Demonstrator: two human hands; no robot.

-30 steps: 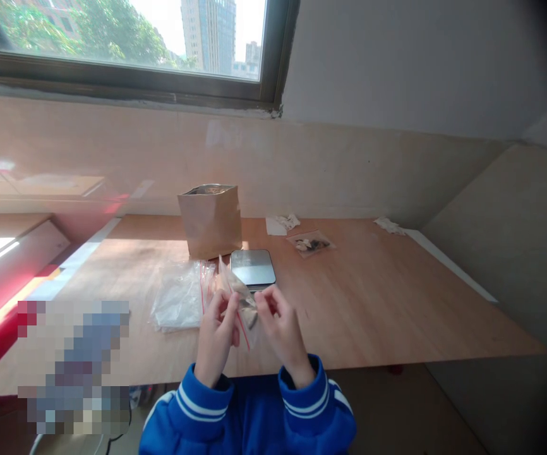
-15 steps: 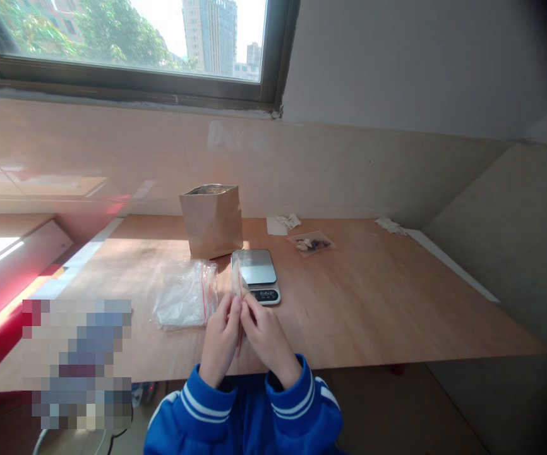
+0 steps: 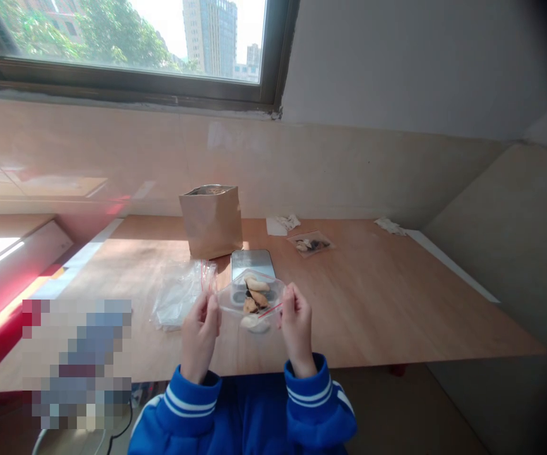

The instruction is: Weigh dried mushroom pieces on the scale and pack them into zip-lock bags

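My left hand point(image 3: 201, 332) and my right hand point(image 3: 297, 325) pinch opposite sides of a clear zip bag point(image 3: 228, 300) with a red seal line. The bag is stretched wide between them above the front of the table. Inside it show several dried pieces point(image 3: 256, 300), pale cream and brown, of a kind I cannot make out. Behind the bag sits a kitchen scale point(image 3: 252, 259); its front panel is mostly covered by the bag. Just left of my left hand lies a pile of clear zip bags point(image 3: 176, 297).
A brown paper bag point(image 3: 211, 224) stands with its top open behind the scale. A filled clear bag point(image 3: 310, 243) lies farther back to the right. Crumpled white paper point(image 3: 287, 222) and another white scrap point(image 3: 390, 226) rest near the wall. The table's front edge runs close to me.
My hands were close together on a narrow, folded bag; they have moved apart, spreading it wide. The dried pieces inside are now visible, and the bag covers the scale's front.
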